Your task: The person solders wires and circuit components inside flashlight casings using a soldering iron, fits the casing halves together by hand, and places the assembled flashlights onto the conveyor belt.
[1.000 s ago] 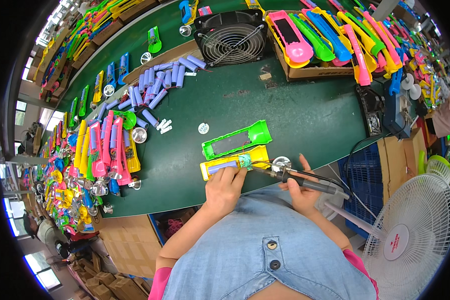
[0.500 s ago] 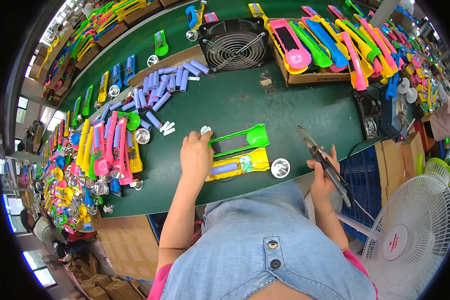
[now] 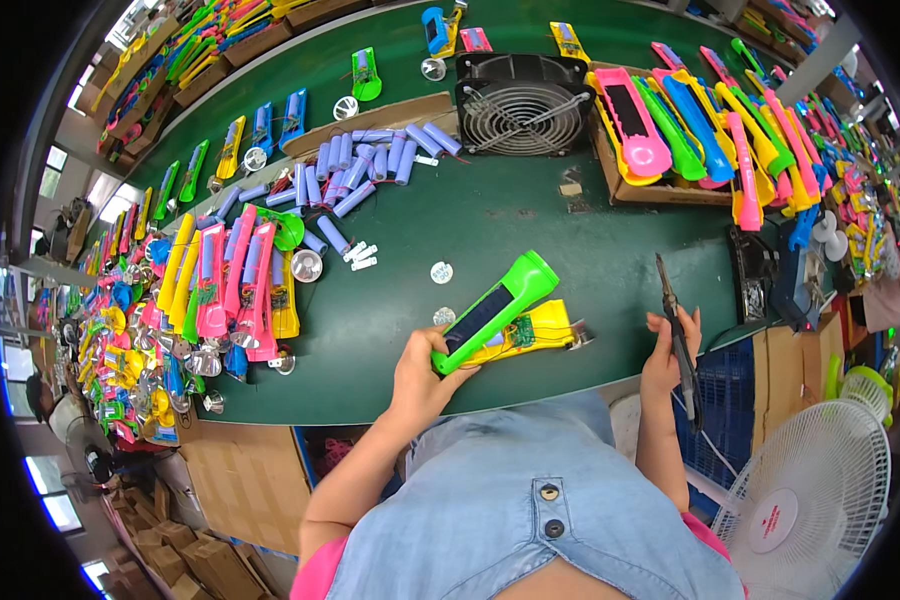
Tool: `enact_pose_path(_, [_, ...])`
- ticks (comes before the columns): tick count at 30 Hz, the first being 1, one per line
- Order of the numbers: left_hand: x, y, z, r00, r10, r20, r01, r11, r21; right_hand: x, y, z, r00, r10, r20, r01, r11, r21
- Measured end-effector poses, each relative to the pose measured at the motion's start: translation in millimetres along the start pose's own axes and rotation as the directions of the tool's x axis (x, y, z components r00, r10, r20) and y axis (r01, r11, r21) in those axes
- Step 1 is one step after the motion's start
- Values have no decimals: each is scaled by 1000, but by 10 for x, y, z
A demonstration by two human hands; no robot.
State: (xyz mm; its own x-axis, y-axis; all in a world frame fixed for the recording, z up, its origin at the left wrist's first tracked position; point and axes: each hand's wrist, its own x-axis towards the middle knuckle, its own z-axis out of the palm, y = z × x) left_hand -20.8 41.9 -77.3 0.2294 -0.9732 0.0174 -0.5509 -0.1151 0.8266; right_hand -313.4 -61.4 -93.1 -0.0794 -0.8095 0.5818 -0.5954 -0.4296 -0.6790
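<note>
My left hand (image 3: 422,375) grips the lower end of a green flashlight shell half (image 3: 530,280), tilted, with a dark panel on its upper face. Partly under it lies a yellow flashlight shell half (image 3: 548,320) with a circuit board; the green piece hides much of its inside. A silver reflector (image 3: 579,336) sits at the yellow shell's right end. Held in my right hand (image 3: 662,362) is a soldering iron (image 3: 678,335), its tip pointing up and away over the green tabletop (image 3: 370,370). Two small round pale discs (image 3: 441,272) lie beyond my left hand.
Purple battery cells (image 3: 355,165) are heaped at the back left, near small white parts (image 3: 362,256). Colourful flashlight shells (image 3: 235,285) and reflectors crowd the left. A black fan (image 3: 525,115) stands behind, beside a carton (image 3: 660,190) of shells. A white fan (image 3: 810,500) is at lower right.
The green shell half was lying inside up; my left hand now has it turned over, over the yellow shell. The reflector has tipped. My right hand keeps the soldering iron, now more upright.
</note>
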Motion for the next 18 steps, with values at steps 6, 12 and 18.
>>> enact_pose_path(6, [868, 567, -1145, 947, 322, -9, -316, 934, 170, -16, -23, -10, 999, 47, -10, -48, 996, -82])
enact_pose_path(12, [3031, 285, -1720, 906, 248, -344, -77, 894, 441, -88, -67, -99, 997, 52, 64, -45, 993, -109])
enact_pose_path(18, [4255, -973, -1727, 843, -133, -522, 446, 714, 539, -96, -43, -31, 996, 79, 41, -72, 985, -160])
